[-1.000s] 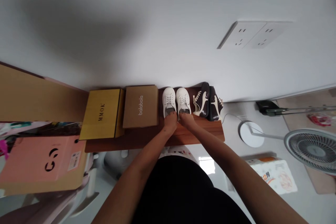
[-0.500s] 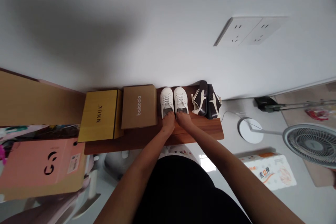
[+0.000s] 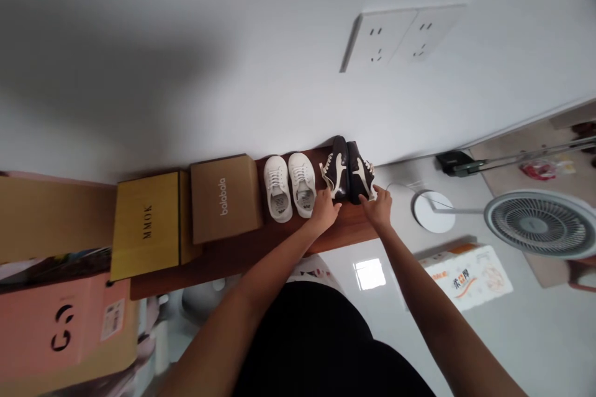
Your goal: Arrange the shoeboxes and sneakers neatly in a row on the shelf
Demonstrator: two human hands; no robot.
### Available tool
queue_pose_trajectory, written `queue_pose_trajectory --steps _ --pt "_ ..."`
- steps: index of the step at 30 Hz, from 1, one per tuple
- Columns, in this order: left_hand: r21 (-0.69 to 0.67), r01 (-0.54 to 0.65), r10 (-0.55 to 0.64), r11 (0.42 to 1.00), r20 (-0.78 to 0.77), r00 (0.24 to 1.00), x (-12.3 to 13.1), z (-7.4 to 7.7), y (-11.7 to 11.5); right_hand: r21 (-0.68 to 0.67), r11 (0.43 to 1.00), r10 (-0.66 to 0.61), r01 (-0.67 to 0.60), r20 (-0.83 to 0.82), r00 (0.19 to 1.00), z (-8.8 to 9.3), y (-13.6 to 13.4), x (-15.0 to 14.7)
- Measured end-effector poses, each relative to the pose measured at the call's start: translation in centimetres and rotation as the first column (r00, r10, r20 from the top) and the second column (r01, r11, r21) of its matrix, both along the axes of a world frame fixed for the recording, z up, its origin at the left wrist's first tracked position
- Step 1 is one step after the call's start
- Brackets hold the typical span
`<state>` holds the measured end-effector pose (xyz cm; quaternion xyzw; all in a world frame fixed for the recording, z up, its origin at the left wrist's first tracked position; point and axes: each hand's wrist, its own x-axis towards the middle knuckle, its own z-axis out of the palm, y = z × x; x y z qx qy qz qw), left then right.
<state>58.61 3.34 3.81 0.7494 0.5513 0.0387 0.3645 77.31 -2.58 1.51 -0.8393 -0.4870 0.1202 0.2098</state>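
Note:
A pair of dark brown sneakers with cream trim lies on its sides on a wooden shelf (image 3: 347,221). My left hand (image 3: 326,211) is at the near end of the left dark sneaker (image 3: 341,167), thumb and fingers apart. At the near end of the right dark sneaker (image 3: 361,172), my right hand (image 3: 379,208) has its fingers spread around the edge. Whether either hand touches its shoe is hard to tell. To the left, a white sneaker (image 3: 276,181) and a second white sneaker (image 3: 302,177) stand side by side, toes toward the wall.
A brown shoebox (image 3: 237,205) and a yellow shoebox (image 3: 144,242) occupy the shelf's left part. Beyond its left end is a pink box (image 3: 37,322). On the floor at right are a fan (image 3: 540,223) and a white paper pack (image 3: 470,282). Wall sockets (image 3: 400,34) are above.
Both hands have let go of the white sneakers and moved right to the dark sneakers. The white pair now sits slightly apart and angled. The view has shifted and tilted.

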Motion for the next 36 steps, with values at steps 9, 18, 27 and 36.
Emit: queue_pose_trajectory --steps 9,18,27,36 --pt "-0.157 0.025 -0.066 0.987 -0.261 0.963 3.5 -2.6 3.7 -0.364 0.908 0.1 -0.206 -0.289 0.952 -2.0 2.1 4.0" --pt "-0.14 0.28 -0.306 0.95 -0.23 0.924 3.9 0.6 3.8 -0.384 0.858 0.356 -0.341 -0.035 0.934 0.3 2.4 5.3" --pt "-0.094 0.333 -0.344 0.938 -0.351 0.871 7.3 1.5 2.9 -0.529 0.719 0.579 -0.451 0.096 0.81 2.3 4.5 4.1" --pt "-0.057 0.318 -0.317 0.946 -0.348 0.882 8.2 0.4 3.5 -0.547 0.689 0.607 -0.476 0.076 0.791 0.9 5.6 2.5"
